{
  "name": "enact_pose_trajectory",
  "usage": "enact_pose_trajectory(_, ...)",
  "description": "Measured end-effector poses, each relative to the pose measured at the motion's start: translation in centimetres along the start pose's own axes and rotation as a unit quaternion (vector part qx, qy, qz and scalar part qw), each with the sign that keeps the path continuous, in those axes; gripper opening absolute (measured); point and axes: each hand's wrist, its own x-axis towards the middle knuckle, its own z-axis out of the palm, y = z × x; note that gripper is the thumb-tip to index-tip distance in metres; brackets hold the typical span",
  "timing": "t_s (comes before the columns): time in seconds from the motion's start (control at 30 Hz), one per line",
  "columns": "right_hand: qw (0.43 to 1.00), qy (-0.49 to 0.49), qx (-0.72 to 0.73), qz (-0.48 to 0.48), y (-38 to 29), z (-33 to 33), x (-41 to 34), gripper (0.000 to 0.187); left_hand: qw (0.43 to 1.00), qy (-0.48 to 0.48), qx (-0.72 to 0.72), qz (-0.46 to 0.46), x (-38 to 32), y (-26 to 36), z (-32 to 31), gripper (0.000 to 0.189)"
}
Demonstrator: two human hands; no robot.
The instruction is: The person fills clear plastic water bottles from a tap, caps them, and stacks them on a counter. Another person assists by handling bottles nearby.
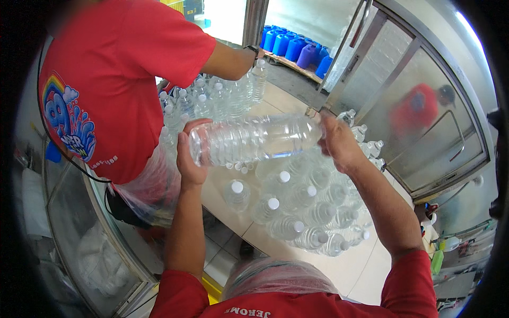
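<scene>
A large transparent plastic bottle (254, 139) lies sideways in the air between my hands, above the tiled table. My left hand (193, 153) is wrapped around its base end. At the neck end, my right hand (338, 139) grips it, slightly blurred; the fingers hide the bottle's mouth, so I cannot tell whether it is capped. Below stand several filled bottles with white caps, the nearest single one being a capped bottle (237, 192) at the left. Loose white caps (240, 166) lie on the tabletop under the held bottle. Uncapped bottles (372, 149) stand beyond my right hand.
A co-worker in a red shirt (119, 79) stands close on my left, one arm (234, 61) reaching over more capped bottles (218, 99). Blue jugs (282, 43) sit on a wooden pallet behind. A framed sliding door (433, 107) borders the right; the tiled table (358, 270) has a front edge near me.
</scene>
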Motion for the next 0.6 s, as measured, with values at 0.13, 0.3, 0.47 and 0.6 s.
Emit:
enact_pose_trajectory(0.13,0.992,-0.045,-0.12,-0.002,2.3,-0.8,1.7,0.068,0.992,-0.018,0.121,0.043,-1.6,-2.3,-2.6,0.069)
enact_pose_trajectory(0.3,0.949,-0.056,-0.2,-0.236,1.2,3.0,3.5,0.064,0.985,0.156,-0.018,-0.074,-4.9,-11.4,-4.6,0.056)
enact_pose_trajectory(0.47,0.85,-0.132,-0.377,-0.344,5.3,9.7,1.2,0.047,0.934,0.163,0.208,-0.239,-7.7,-11.9,-6.6,0.022)
enact_pose_trajectory(0.6,0.803,-0.211,-0.49,-0.267,7.0,9.4,0.0,0.041,0.955,0.099,0.179,-0.216,-7.3,-6.0,-3.6,0.016)
